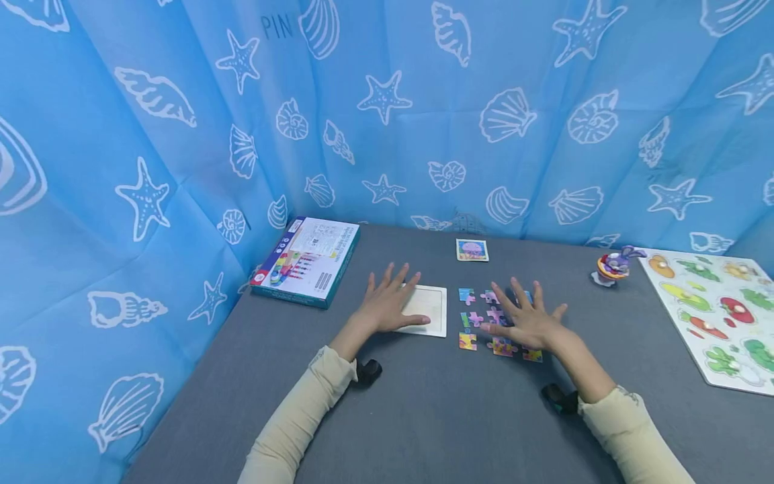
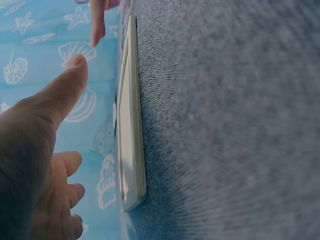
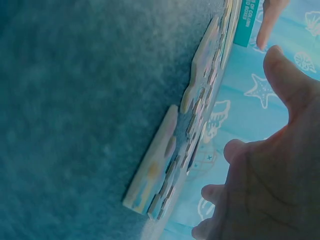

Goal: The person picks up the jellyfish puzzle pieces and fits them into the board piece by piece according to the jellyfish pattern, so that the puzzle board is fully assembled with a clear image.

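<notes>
Head view: your left hand (image 1: 385, 306) over the wooden puzzle tray (image 1: 438, 310), your right hand (image 1: 527, 324) over jigsaw pieces (image 1: 467, 341) just right of it, both spread wide, gripping nothing; the tray shows bare, so filling it looks unstarted.

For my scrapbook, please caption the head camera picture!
The left grip spreads over a pale tray, the right grip over puzzle pieces.

From well back and above, the head view looked forward and down across the tabletop (image 1: 423, 417) to the blue curtain (image 1: 387, 154). The wrist views, close and low, lay on their sides, the left facing the pale tray (image 2: 132, 150), the right the puzzle pieces (image 3: 154, 162). All three shared tabletop and curtain.
</notes>
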Motion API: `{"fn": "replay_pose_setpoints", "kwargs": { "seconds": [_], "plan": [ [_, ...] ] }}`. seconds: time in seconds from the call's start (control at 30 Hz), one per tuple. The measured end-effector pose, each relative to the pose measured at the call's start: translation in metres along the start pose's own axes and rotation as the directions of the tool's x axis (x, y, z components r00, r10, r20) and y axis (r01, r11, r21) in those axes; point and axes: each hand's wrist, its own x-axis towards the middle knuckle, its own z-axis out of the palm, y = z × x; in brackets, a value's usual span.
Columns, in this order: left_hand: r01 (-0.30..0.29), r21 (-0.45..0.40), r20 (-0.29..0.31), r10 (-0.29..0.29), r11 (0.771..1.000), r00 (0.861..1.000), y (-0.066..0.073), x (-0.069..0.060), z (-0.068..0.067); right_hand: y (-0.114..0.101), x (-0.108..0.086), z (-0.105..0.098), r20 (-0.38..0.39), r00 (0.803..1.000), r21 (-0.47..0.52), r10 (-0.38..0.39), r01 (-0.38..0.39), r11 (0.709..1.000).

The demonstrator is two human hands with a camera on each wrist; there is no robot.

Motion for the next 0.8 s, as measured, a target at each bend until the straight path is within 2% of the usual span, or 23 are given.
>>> {"fn": "replay_pose_setpoints", "kwargs": {
  "seconds": [0.17,0.3,0.4,0.5,0.63,0.73,0.8],
  "plan": [
    [-0.008,-0.010,-0.001,0.008,1.000,1.000,0.000,-0.002,0.003,0.005,-0.001,0.005,-0.024,1.000,0.006,0.007,-0.007,1.000],
    [-0.020,-0.028,0.020,0.020,0.999,1.000,-0.003,-0.002,0.005,0.007,0.000,0.005,-0.065,0.998,0.013,0.021,-0.020,1.000],
    [-0.035,-0.052,0.024,0.036,0.998,0.999,-0.009,0.001,0.004,0.005,0.006,-0.002,-0.123,0.992,0.046,0.023,-0.017,0.999],
    [-0.060,-0.116,0.035,0.064,0.991,0.997,-0.015,0.004,0.007,0.005,0.013,-0.006,-0.188,0.982,0.073,0.013,0.001,0.997],
    [-0.080,-0.235,0.075,0.100,0.969,0.992,-0.023,0.005,0.010,0.005,0.027,-0.007,-0.270,0.962,0.091,-0.050,0.077,0.993],
    [-0.103,-0.328,0.107,0.146,0.939,0.983,-0.029,0.003,0.012,0.007,0.036,-0.005,-0.293,0.951,0.113,-0.100,0.139,0.984],
    [-0.127,-0.397,0.114,0.186,0.909,0.976,-0.032,0.002,0.011,0.009,0.039,-0.003,-0.295,0.947,0.142,-0.129,0.177,0.974]
  ]
}}
